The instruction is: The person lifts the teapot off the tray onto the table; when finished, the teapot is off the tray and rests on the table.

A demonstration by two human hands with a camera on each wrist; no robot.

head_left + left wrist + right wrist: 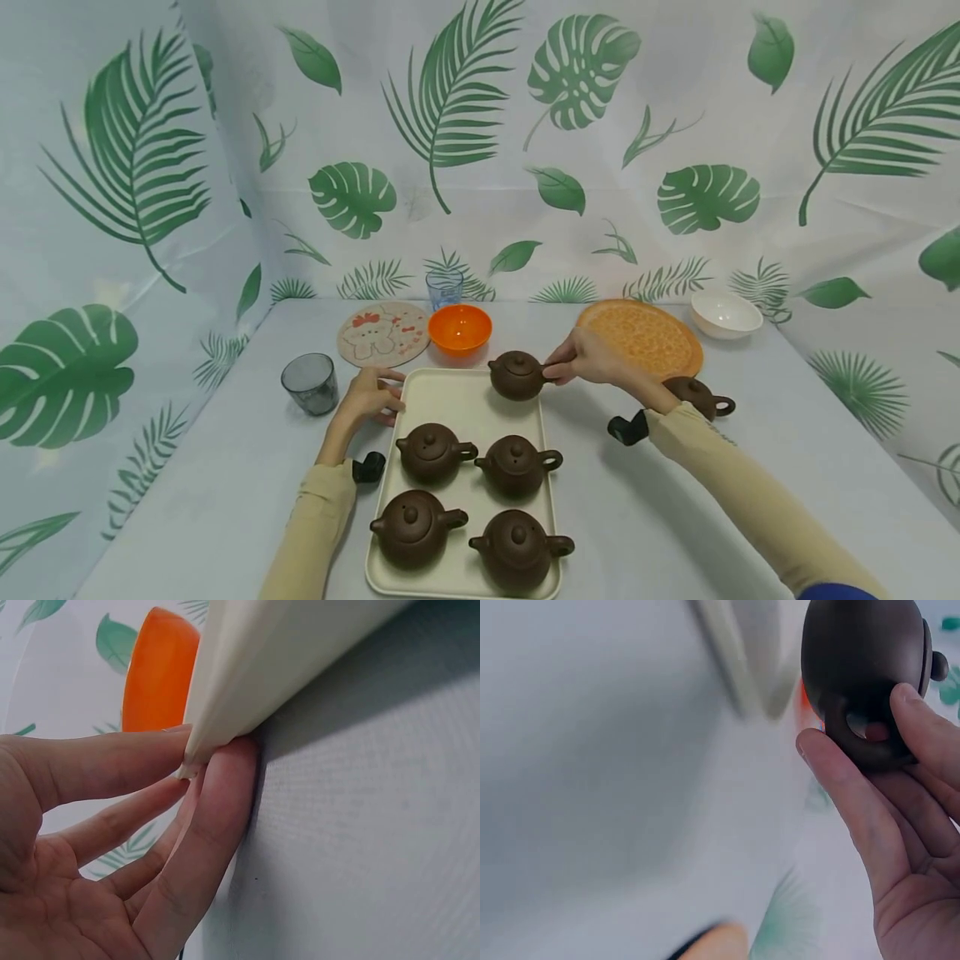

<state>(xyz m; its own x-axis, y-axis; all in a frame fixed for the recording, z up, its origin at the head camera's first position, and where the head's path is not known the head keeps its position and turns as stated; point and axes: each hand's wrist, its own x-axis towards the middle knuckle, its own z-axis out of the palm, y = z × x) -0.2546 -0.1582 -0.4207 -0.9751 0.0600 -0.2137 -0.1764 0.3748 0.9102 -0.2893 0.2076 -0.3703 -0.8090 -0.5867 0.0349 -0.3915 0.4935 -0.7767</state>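
Note:
My right hand (pixel 592 358) pinches the handle of a dark brown teapot (pixel 517 377) over the far right corner of a cream tray (pixel 442 396). In the right wrist view the teapot (pixel 866 652) hangs from the fingers, above the table surface. My left hand (pixel 367 398) holds the tray's far left edge; in the left wrist view the thumb lies on the rim (pixel 196 735) and a finger is tucked under it. Several more brown teapots stand in two columns on the tray, such as one near teapot (pixel 517 550) and one middle teapot (pixel 433 454), handles to the right.
Another teapot (pixel 693 396) stands right of the tray, partly behind my right forearm. Behind are an orange bowl (pixel 460 332), a blue glass (pixel 445 289), a round bunny-patterned mat (pixel 382 333), a pizza-like mat (pixel 645 333) and a white bowl (pixel 726 315). A grey glass (pixel 311 385) stands at left.

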